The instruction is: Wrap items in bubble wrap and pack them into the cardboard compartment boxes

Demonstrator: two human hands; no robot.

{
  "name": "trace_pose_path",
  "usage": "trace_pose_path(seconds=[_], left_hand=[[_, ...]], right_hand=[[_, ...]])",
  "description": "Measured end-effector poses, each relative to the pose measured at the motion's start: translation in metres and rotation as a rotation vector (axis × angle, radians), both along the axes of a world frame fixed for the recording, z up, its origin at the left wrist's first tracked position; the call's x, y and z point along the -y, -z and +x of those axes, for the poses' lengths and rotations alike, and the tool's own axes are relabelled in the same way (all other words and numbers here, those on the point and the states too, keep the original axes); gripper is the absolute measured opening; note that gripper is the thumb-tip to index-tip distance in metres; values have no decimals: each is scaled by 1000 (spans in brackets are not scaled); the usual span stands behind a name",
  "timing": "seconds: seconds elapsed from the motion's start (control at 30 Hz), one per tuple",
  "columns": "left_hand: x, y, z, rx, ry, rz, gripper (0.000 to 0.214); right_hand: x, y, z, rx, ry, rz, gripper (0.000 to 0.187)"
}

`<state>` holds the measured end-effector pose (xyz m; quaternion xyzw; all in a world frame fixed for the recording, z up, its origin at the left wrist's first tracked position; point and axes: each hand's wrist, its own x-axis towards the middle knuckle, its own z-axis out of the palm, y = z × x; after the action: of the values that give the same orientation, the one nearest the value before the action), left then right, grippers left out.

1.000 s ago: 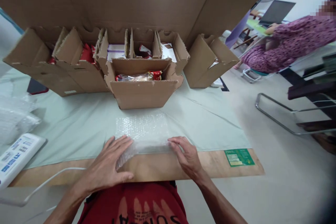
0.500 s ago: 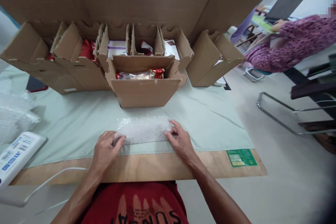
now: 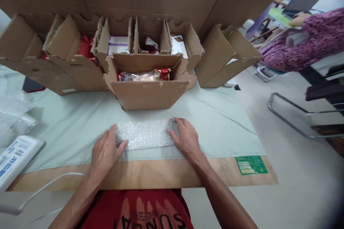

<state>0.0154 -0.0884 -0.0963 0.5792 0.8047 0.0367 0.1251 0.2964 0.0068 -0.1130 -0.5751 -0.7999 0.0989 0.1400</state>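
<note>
A folded sheet of clear bubble wrap (image 3: 145, 134) lies on the pale green cloth (image 3: 75, 125) in front of me. My left hand (image 3: 104, 152) rests on its left end, fingers flat and thumb against the wrap. My right hand (image 3: 186, 137) presses on its right end with fingers stretched out. Just beyond the wrap stands an open cardboard box (image 3: 146, 91) holding red and clear snack packets (image 3: 143, 75).
A row of open cardboard boxes (image 3: 67, 66) with packets stands behind, under a large cardboard sheet. A white device (image 3: 14, 157) with a cable lies at left, near plastic bags (image 3: 13, 114). A green label (image 3: 251, 164) is on the wooden edge. A person in purple sits at right.
Both hands folded the near half of the bubble wrap over and moved away from me with it. The wrap is now a narrower doubled strip closer to the box.
</note>
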Motion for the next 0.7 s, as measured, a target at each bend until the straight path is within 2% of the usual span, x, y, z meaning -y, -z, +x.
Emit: trace_pose_path(seconds=[0.07,0.17,0.27,0.33,0.43,0.5,0.6,0.67,0.7], left_hand=[[-4,-3,0,2,-9,-100,61],[-8,-5,0,12,5,-160,57],[-8,-6,-1,71,18,-136,53],[-7,-6,0,83,19,-113,53],[-6,-7,1,72,33,-92,56],[-6,-7,1,65,55,-86,58],[-6,-8,1,38,71,-87,58],[-6,-8,1,6,69,-95,58],[-5,-8,1,-9,73,-97,58]], right_hand=[[-9,-2,-6,28,-27,-27,30],[-11,-1,-10,-103,-72,-58,5],[0,3,-6,-268,-37,-124,6],[8,5,-1,-303,4,-164,4],[11,-3,6,-346,-1,-88,17],[7,-24,10,-433,-15,28,17],[1,-83,15,-663,-35,218,15],[1,-129,19,-859,-134,348,29],[2,-149,22,-884,-232,375,42]])
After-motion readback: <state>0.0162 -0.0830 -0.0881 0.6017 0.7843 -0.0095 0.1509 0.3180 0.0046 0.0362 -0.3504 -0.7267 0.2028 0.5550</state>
